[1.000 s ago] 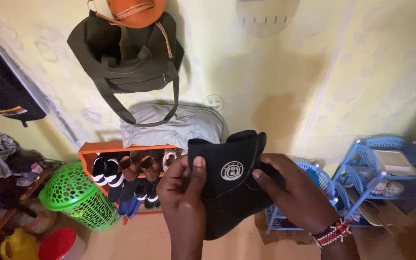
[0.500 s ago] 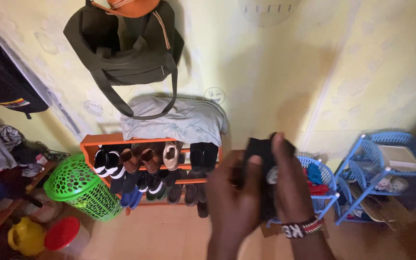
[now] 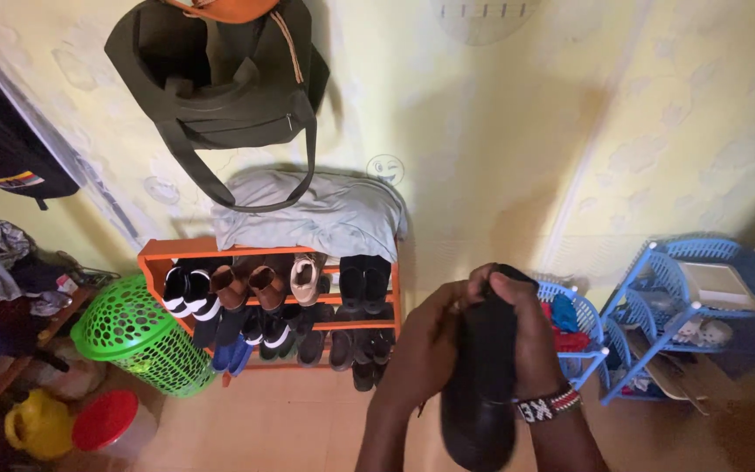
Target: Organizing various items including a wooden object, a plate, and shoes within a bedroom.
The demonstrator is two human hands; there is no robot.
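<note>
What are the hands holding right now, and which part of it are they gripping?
Both hands hold a black shoe between them. The left hand and right hand clasp its upper end from either side, and the rest hangs down below the wrists.

Bare arms, 1 beaded wristband

The left hand [image 3: 425, 345] and right hand [image 3: 530, 336] are bare, with no sleeves showing on either forearm. The right wrist wears a beaded wristband [image 3: 549, 406] in black, white and red, patterned in blocks.
</note>
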